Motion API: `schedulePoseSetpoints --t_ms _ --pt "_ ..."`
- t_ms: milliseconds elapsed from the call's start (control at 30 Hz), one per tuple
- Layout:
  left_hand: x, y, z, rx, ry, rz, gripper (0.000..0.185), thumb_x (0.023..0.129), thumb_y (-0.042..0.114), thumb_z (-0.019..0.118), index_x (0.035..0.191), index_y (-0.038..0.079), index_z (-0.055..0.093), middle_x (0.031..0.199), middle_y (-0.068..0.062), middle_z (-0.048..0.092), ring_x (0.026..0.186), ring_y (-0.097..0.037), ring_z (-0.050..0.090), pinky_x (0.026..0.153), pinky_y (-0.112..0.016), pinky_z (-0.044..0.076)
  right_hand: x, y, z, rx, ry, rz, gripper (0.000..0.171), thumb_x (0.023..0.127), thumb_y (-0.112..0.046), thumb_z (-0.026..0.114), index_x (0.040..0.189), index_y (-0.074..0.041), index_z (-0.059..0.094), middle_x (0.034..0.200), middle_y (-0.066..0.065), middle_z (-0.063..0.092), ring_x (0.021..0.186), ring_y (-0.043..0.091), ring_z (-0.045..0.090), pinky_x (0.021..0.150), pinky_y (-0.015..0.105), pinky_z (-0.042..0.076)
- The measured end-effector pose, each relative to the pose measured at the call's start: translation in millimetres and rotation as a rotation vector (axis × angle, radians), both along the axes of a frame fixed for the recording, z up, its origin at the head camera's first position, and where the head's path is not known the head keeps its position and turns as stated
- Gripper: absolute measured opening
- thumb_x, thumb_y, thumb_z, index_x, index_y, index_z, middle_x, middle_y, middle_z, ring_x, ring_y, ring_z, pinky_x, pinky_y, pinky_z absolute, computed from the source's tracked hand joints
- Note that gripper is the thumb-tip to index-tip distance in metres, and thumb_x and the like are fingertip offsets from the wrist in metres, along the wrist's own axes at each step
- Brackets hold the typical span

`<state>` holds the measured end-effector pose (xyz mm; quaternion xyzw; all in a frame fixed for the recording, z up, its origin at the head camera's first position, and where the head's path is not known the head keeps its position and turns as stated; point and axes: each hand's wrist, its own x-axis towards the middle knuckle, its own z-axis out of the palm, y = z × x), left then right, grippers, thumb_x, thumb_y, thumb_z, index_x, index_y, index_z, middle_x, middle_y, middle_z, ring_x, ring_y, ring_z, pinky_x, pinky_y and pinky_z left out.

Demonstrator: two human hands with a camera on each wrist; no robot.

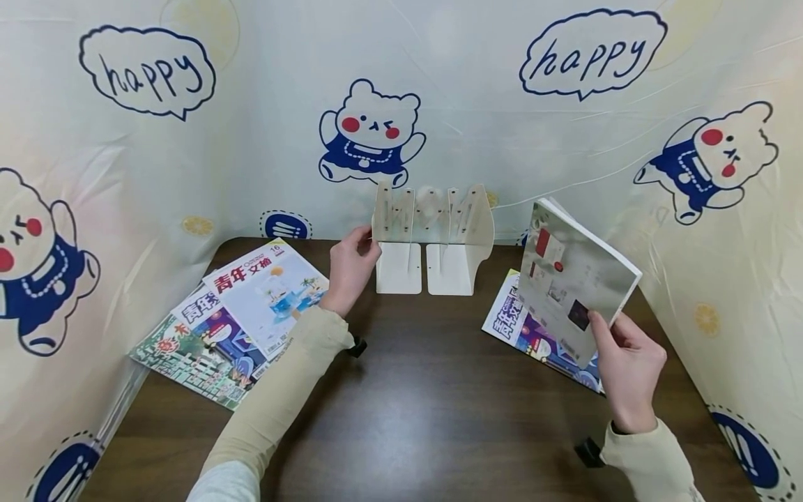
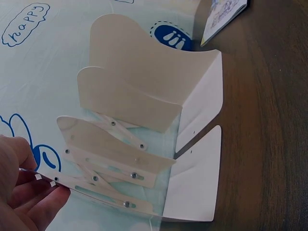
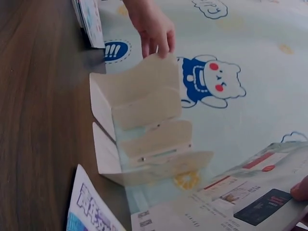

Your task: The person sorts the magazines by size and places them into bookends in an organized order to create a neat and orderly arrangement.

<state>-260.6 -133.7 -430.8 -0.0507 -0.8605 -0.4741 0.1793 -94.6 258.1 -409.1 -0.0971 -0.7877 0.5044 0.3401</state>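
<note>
Left hand (image 1: 353,268) pinches left edge of white rack (image 1: 399,270), twelve o'clock on table (image 1: 401,411); right hand (image 1: 629,369) holds grey-covered magazine (image 1: 552,300) above purple-blue magazine (image 1: 504,318), two o'clock; overlapping magazines (image 1: 241,307) at ten

Book rack (image 1: 399,268), centre of frame: plain off-white. Raised magazine (image 1: 542,279), right: pale grey with red and dark patches. Magazine beneath (image 1: 527,336): white, purple, blue. Top-left magazine (image 1: 241,307): white, red lettering, blue picture. Bench (image 1: 408,390): dark brown grain. Backdrop (image 1: 489,56): pale, navy-outlined bears, red cheeks.
</note>
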Motion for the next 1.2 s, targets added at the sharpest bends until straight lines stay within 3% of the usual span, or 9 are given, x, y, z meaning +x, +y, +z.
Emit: schedulePoseSetpoints --t_ms 467,700,967,1200 --pt "1.1 1 1.5 0.009 -0.015 0.003 0.036 0.102 0.017 0.065 0.136 0.007 0.067 0.128 -0.012 0.072 0.110 -0.026 0.070 0.099 -0.040 0.057 9.4 -20 16.5 -0.026 0.020 0.093 0.018 0.094 -0.004 0.075 0.111 0.000 0.080 0.097 -0.023 0.075 0.081 -0.003 0.073 0.069 0.011 0.056" --pt "0.8 1 1.2 0.008 -0.016 0.004 0.036 0.102 0.018 0.066 0.137 0.007 0.067 0.129 -0.012 0.072 0.111 -0.027 0.070 0.100 -0.041 0.057 7.7 -31 22.9 -0.021 0.045 0.141 0.019 0.093 -0.002 0.076 0.112 0.000 0.080 0.106 -0.002 0.079 0.082 -0.001 0.074 0.069 0.012 0.056" --pt "1.1 0 1.2 0.010 -0.014 0.008 0.036 0.102 0.018 0.065 0.136 0.007 0.067 0.129 -0.012 0.072 0.111 -0.027 0.070 0.099 -0.041 0.057 3.4 -43 26.0 -0.001 0.041 0.196 0.022 0.094 -0.003 0.076 0.115 -0.004 0.080 0.102 -0.024 0.074 0.084 -0.001 0.073 0.071 0.013 0.057" --pt "1.4 -1 1.2 0.014 -0.011 0.006 0.036 0.102 0.018 0.066 0.136 0.007 0.067 0.129 -0.012 0.072 0.111 -0.027 0.070 0.099 -0.041 0.058 -1.5 -54 26.6 -0.037 0.032 0.226 0.024 0.095 -0.004 0.075 0.119 -0.004 0.079 0.111 -0.007 0.077 0.089 -0.001 0.074 0.074 0.016 0.058"
